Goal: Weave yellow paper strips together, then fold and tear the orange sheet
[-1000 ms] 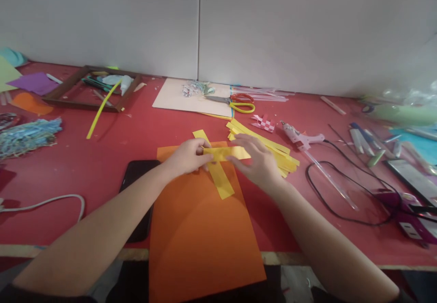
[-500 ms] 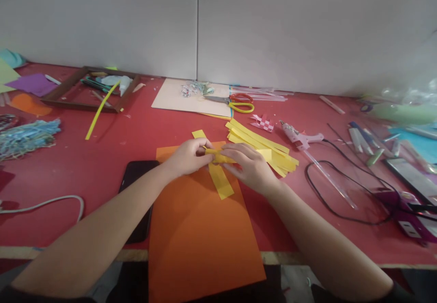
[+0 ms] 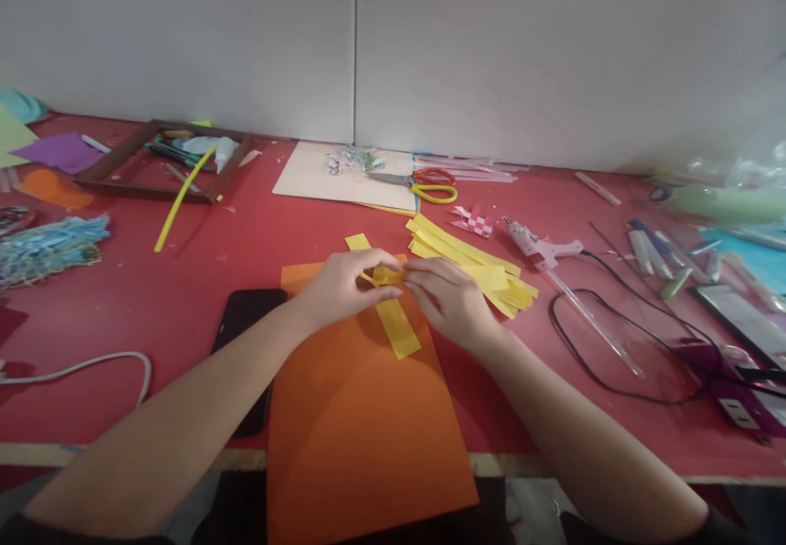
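Between my two hands is a folded yellow paper strip, partly covered by my fingers. My left hand curves its thumb and fingers around its left part. My right hand pinches it from the other side, and its far end sticks out to the right. Below them, a second yellow strip lies slanted across the top of an orange paper sheet. A fanned pile of yellow paper strips rests just behind my right hand.
Scissors lie on pale card behind. A pink glue gun with a black cord is at right, near a pink checkered woven paper piece. A black phone is half under my left forearm. A wooden frame stands back left.
The fingers of both hands have shifted on the folded strip. My left thumb and fingers are farther apart, and more of the strip between them shows. Nothing else on the table has moved.
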`<action>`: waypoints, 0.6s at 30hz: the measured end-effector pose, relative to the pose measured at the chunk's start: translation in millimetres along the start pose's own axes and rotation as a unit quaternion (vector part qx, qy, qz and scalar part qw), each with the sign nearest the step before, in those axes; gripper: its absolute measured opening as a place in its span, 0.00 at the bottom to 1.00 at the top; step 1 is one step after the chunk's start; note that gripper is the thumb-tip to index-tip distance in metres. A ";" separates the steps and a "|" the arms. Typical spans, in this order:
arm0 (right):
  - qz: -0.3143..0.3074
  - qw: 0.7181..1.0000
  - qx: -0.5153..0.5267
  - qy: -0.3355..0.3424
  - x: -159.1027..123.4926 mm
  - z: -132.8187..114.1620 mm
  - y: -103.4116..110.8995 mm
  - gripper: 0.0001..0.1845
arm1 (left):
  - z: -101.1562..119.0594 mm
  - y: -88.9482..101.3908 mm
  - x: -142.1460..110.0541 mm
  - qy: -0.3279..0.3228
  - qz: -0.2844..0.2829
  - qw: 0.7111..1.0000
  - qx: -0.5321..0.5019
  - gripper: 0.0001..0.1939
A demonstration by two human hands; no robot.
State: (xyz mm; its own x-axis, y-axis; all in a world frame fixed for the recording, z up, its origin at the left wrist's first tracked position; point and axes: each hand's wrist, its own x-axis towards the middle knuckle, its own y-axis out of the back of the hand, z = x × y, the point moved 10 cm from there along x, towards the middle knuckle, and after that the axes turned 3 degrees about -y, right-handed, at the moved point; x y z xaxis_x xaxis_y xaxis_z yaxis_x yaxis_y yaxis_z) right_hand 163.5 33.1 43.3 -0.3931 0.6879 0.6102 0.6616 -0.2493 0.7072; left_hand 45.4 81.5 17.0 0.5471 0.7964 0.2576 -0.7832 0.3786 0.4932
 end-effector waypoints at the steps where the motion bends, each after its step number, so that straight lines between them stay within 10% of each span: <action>1: 0.000 1.000 -0.001 -0.001 -0.1 -0.4 -0.3 0.11 | 2.7 -0.3 0.3 -0.013 -0.001 1.000 0.013 0.11; 13: 0.174 0.983 -0.057 0.002 -2.1 -20.6 41.1 0.05 | -8.9 21.0 -5.4 0.044 0.134 0.989 -0.042 0.08; 18: 0.021 0.958 0.176 -0.225 -6.7 19.1 -4.1 0.08 | -17.6 24.6 -7.4 0.066 0.179 0.969 -0.158 0.13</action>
State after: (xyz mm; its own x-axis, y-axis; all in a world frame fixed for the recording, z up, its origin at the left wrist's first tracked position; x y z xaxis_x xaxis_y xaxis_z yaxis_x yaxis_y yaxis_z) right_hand 175.7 42.5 29.5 -0.0975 0.9263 0.3639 0.8761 -0.0936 0.4730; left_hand 16.8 93.2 12.6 0.1970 0.9488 0.2469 -0.9786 0.1751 0.1079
